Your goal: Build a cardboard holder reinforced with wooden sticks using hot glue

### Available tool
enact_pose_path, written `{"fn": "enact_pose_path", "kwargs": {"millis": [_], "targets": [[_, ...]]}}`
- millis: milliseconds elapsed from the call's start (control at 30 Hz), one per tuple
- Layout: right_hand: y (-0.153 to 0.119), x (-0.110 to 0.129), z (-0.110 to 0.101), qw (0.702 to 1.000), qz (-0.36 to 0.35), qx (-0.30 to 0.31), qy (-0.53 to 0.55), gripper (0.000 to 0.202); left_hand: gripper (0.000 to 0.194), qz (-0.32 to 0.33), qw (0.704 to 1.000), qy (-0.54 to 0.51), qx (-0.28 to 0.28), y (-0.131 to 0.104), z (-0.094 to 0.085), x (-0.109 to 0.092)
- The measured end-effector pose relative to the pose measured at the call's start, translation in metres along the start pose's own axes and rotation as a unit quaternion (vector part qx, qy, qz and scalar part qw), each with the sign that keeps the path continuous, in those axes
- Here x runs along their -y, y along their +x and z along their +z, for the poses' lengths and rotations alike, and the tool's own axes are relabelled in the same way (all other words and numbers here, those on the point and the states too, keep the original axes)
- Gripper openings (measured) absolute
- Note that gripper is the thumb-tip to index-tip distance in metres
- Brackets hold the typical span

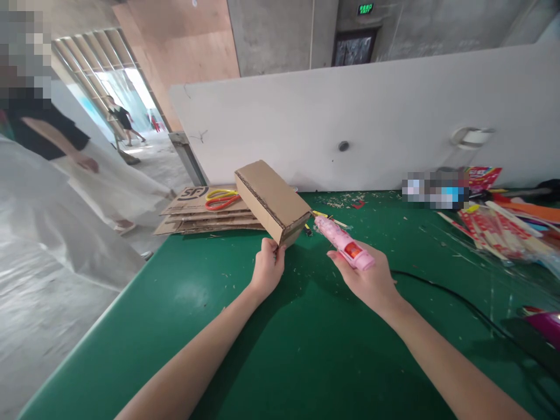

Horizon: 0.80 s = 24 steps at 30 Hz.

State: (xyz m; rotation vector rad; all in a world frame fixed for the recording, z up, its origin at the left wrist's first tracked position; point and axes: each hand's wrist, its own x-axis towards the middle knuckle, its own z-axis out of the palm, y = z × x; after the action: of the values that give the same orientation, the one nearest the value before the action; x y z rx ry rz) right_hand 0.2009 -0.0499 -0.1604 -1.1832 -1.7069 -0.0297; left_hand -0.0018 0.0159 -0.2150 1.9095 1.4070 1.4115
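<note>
A brown cardboard box (275, 195) is tilted above the green table, its near corner pinched in my left hand (268, 267). My right hand (370, 280) is wrapped round a pink hot glue gun (343, 240) with an orange-red window on its body. The gun's nozzle points at the right end of the box, close to its corner; whether it touches, I cannot tell. A black cord (441, 286) runs from near my right hand across the table. The underside of the box is hidden.
Flattened cardboard (188, 224) lies stacked at the back left, with yellow-and-orange scissors (222, 199) on top. Wooden sticks and plastic packets (494, 233) crowd the right side. A white partition (280, 128) stands behind the table (184, 291). A person (56, 134) is at the left.
</note>
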Motion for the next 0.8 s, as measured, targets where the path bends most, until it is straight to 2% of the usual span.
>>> {"fn": "enact_pose_path", "kwargs": {"millis": [333, 567, 800], "targets": [[0.0, 0.009, -0.004, 0.999, -0.026, 0.027, 0.013, 0.023, 0.017, -0.012, 1.0, 0.004, 0.001, 0.001, 0.001, 0.001], [-0.002, 0.011, -0.001, 0.999, -0.005, 0.04, 0.02, 0.024, 0.018, -0.015, 1.0, 0.005, 0.009, 0.001, 0.0, 0.002], [0.0, 0.007, -0.002, 1.0, -0.011, 0.016, 0.004, 0.024, 0.018, -0.011, 1.0, 0.008, 0.004, 0.001, 0.0, 0.002]]}}
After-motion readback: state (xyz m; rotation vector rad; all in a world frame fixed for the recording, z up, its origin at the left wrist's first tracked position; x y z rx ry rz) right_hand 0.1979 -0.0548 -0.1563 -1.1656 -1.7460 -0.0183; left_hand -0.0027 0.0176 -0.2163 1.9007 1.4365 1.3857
